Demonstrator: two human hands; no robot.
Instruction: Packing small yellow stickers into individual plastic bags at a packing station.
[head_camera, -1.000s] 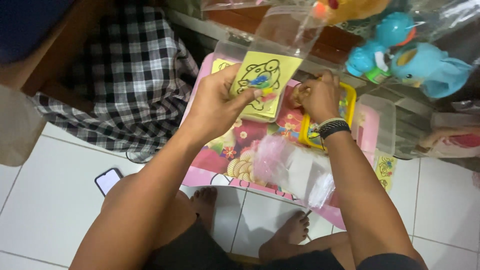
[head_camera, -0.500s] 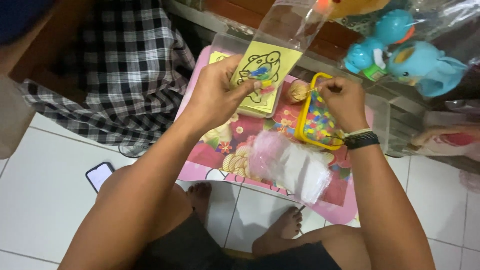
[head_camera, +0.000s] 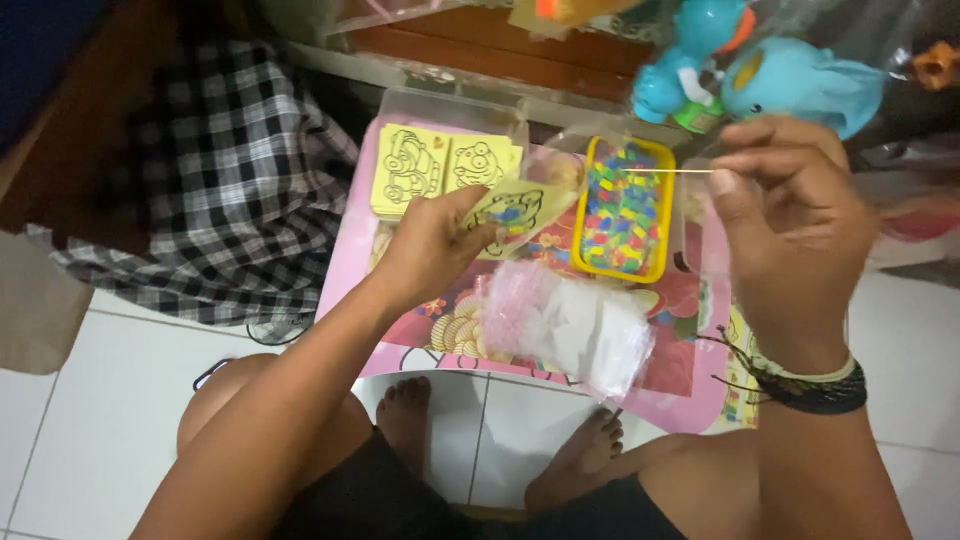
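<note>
At frame centre the left hand (head_camera: 430, 245) pinches a yellow cartoon card (head_camera: 515, 212) above the pink table (head_camera: 690, 385). At right, the right hand (head_camera: 790, 225) pinches a thin stick (head_camera: 675, 170) between thumb and fingertips, over the yellow bead tray (head_camera: 622, 208), near blue toys (head_camera: 790, 80)

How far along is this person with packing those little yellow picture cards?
Looks done: a stack of yellow cards lies on the pink table. In hand: the left hand holds one coloured card; the right hand pinches a thin stick. Left, probably: the yellow tray of coloured bits and the clear bags lie untouched.
</note>
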